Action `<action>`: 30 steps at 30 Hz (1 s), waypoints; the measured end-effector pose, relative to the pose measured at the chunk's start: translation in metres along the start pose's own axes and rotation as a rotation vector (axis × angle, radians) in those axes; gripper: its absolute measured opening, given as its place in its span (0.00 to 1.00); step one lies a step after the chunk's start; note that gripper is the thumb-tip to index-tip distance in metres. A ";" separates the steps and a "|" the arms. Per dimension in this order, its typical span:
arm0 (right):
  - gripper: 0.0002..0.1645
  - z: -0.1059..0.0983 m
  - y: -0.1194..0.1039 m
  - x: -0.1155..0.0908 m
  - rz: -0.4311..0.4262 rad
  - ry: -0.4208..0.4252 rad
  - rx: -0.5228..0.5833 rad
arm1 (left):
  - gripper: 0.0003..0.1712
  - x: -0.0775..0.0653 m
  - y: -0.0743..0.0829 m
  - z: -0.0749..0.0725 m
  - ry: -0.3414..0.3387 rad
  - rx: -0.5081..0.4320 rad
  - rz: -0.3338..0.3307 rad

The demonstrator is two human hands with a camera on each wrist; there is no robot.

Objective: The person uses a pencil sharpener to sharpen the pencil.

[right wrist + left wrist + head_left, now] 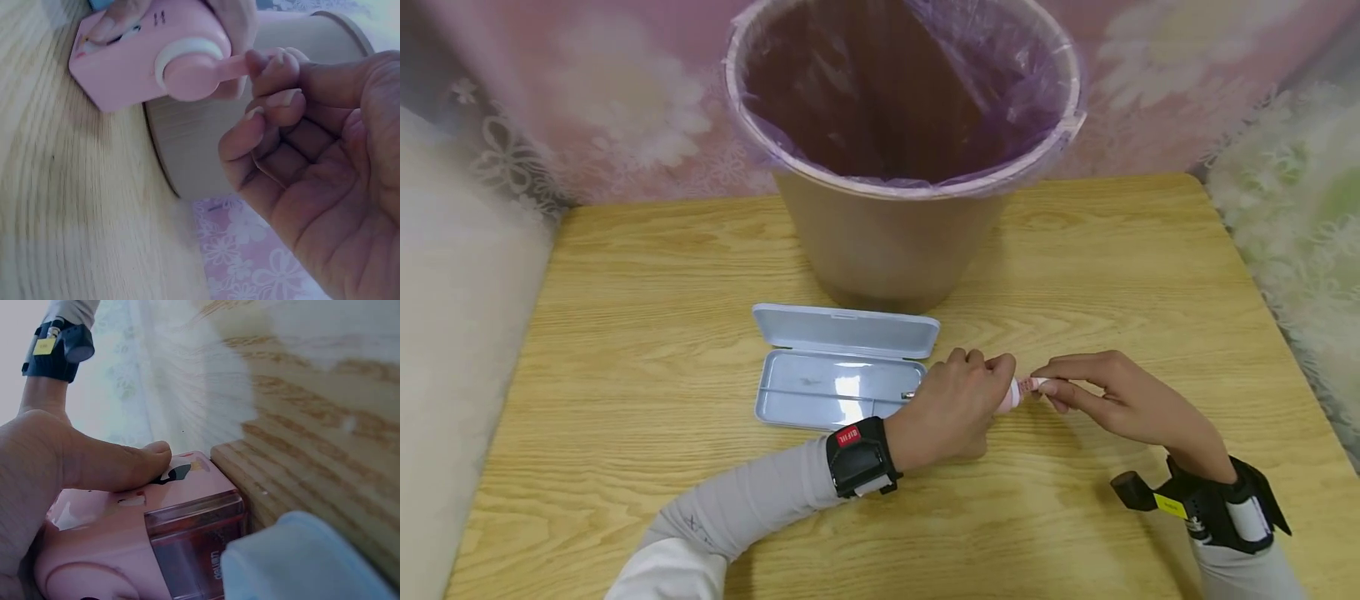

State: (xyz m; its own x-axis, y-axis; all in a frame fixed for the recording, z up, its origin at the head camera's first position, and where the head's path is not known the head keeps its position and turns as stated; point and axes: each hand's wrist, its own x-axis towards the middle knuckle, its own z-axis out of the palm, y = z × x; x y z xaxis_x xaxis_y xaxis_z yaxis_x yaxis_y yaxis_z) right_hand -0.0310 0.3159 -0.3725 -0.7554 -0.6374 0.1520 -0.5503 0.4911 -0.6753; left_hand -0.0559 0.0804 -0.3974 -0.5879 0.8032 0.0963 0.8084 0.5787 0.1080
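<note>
A pink crank pencil sharpener (125,78) stands on the table, mostly covered by my left hand (951,408) in the head view. That hand grips its body, the thumb lying along one printed face in the left wrist view. A see-through shavings drawer (197,547) shows there too. My right hand (1120,400) pinches the end of the crank handle (232,67) between thumb and fingers. Just left of the sharpener lies a light blue pencil case (808,392) with its lid raised. Whether a pencil sits in the sharpener is hidden.
Behind the pencil case stands a large beige bin (887,242) lined with a purple bag (1022,92). A small metal-tipped item (907,395) shows at the case's right end, partly behind my left hand. The wooden table (647,350) meets floral cloth at the back.
</note>
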 end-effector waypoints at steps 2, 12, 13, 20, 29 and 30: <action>0.24 -0.001 0.003 0.005 0.010 0.002 -0.011 | 0.21 0.000 -0.001 0.000 -0.003 0.004 -0.006; 0.18 -0.003 0.019 0.021 0.056 0.005 -0.063 | 0.31 0.000 0.000 -0.001 -0.012 -0.011 -0.001; 0.18 -0.003 0.020 0.022 0.063 0.001 -0.061 | 0.33 0.000 0.000 -0.001 -0.014 -0.010 -0.002; 0.17 0.002 0.035 0.026 0.084 -0.021 -0.038 | 0.36 0.000 -0.001 -0.001 -0.026 0.008 -0.008; 0.14 0.035 0.049 0.009 0.158 -0.110 -0.042 | 0.20 -0.001 -0.001 0.000 -0.003 -0.033 -0.014; 0.14 0.037 0.047 0.007 0.155 -0.115 -0.049 | 0.20 -0.001 -0.001 0.000 -0.002 -0.033 -0.014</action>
State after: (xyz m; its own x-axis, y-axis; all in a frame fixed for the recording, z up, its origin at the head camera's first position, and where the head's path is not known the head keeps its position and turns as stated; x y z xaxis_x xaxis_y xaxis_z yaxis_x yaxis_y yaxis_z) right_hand -0.0483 0.3124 -0.4299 -0.7886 -0.6139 -0.0362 -0.4491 0.6151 -0.6481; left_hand -0.0565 0.0788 -0.3975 -0.5989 0.7955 0.0922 0.7986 0.5849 0.1416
